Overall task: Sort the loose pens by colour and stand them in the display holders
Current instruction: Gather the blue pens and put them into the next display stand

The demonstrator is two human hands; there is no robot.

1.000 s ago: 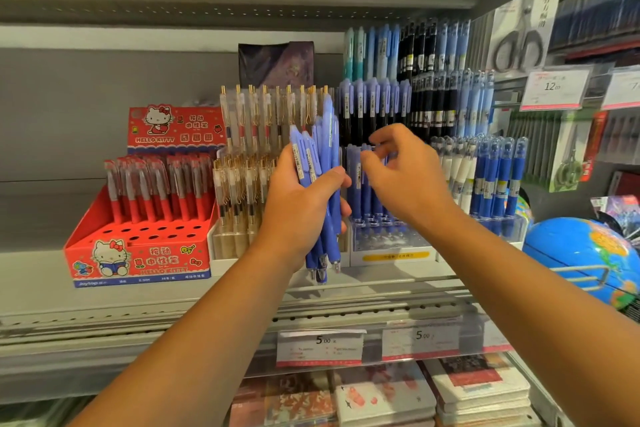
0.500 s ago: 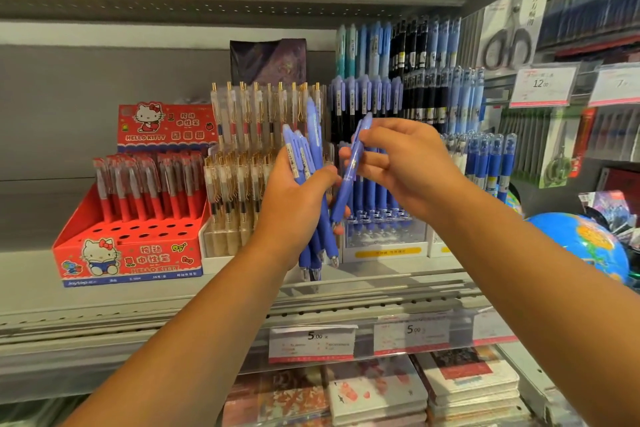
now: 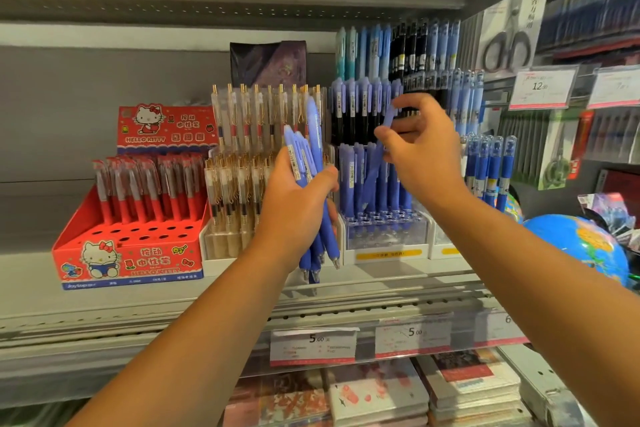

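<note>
My left hand [image 3: 298,204] grips a bundle of blue pens [image 3: 313,163], tips pointing down, in front of the shelf. My right hand [image 3: 422,152] pinches a single blue pen [image 3: 375,163] and holds it slanted over the clear tiered holder [image 3: 384,236], where other blue pens stand in the front row. Black-barrelled pens with blue caps fill the tier behind.
A red Hello Kitty box [image 3: 128,253] of red pens stands at the left, with several open holes in front. A clear holder of gold-clipped pens [image 3: 242,156] sits beside it. A globe [image 3: 581,246] is at the right. Price tags [image 3: 313,345] line the shelf edge.
My right hand took one blue pen from beside the bundle and carried it right and down towards the clear holder's front row. The left hand kept its bundle nearly still.
</note>
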